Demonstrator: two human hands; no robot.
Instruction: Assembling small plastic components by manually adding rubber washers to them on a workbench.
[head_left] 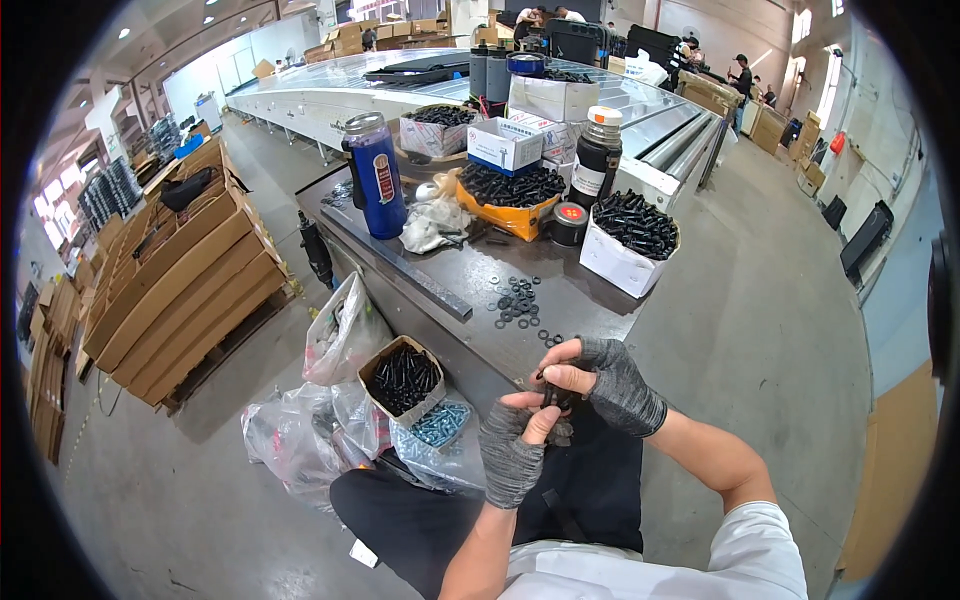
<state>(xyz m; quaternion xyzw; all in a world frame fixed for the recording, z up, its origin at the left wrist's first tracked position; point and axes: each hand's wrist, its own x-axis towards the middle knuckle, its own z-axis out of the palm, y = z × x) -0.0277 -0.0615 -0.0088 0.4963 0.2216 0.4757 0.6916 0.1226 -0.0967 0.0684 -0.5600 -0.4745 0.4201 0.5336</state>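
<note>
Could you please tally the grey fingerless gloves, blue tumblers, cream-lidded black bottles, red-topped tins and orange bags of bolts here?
Grey fingerless gloves: 2 (left hand, right hand)
Blue tumbler: 1
Cream-lidded black bottle: 1
Red-topped tin: 1
Orange bag of bolts: 1
Total: 6

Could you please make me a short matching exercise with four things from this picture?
Things:
1. Handled bottle
2. Loose washers
3. Bluish screws
4. Right hand

Descriptions:
A. In a see-through plastic bag
B. In a grey fingerless glove
C. Dark blue, standing upright
D. Scattered flat on the dark tabletop

Right pairs: 1-C, 2-D, 3-A, 4-B.
</note>
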